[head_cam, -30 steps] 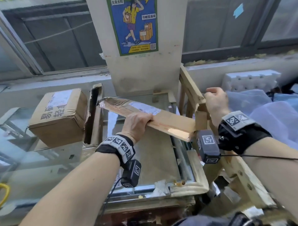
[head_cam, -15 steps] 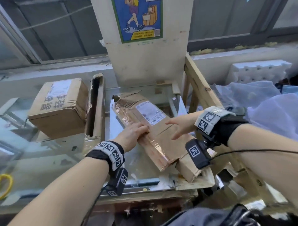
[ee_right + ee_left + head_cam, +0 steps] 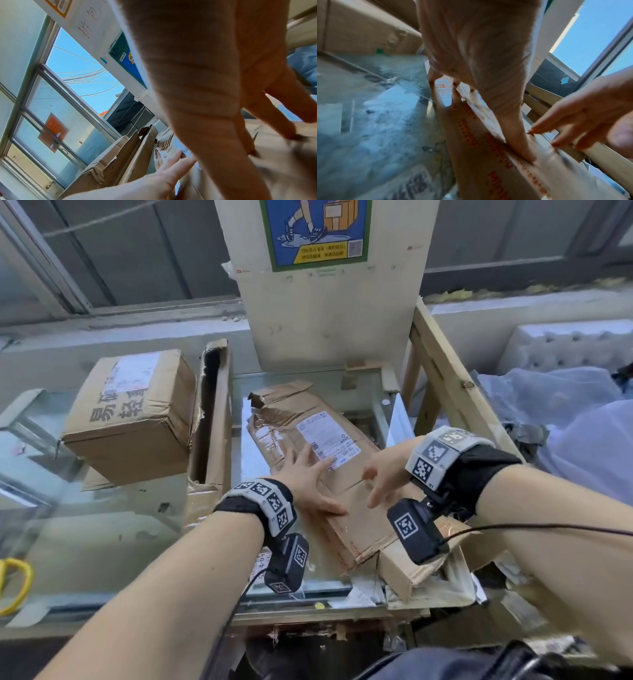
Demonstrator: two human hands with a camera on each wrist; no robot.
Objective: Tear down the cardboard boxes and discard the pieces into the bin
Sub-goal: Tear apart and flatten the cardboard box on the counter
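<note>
A flattened brown cardboard box (image 3: 291, 422) with a white shipping label (image 3: 325, 436) lies on the glass tabletop (image 3: 253, 460), its near end hanging over the table's front edge. My left hand (image 3: 308, 474) lies flat on it with fingers spread, thumb along the near edge; the left wrist view shows the thumb (image 3: 518, 146) pressing on the cardboard (image 3: 484, 155). My right hand (image 3: 383, 477) hovers just right of it over the cardboard, fingers straight and spread, holding nothing. The right wrist view shows the right fingertips (image 3: 295, 136) close above the cardboard (image 3: 283, 169).
A sealed brown box (image 3: 130, 419) with black print stands at the left. A flattened carton (image 3: 215, 419) stands on edge beside it. A wooden frame (image 3: 452, 392) slants along the right side, with plastic wrap (image 3: 565, 419) beyond. A yellow object (image 3: 13, 583) shows at far left.
A second ago both hands held the cardboard up in the air. It now lies flat on the glass, and both hands have let go and spread open over it.
</note>
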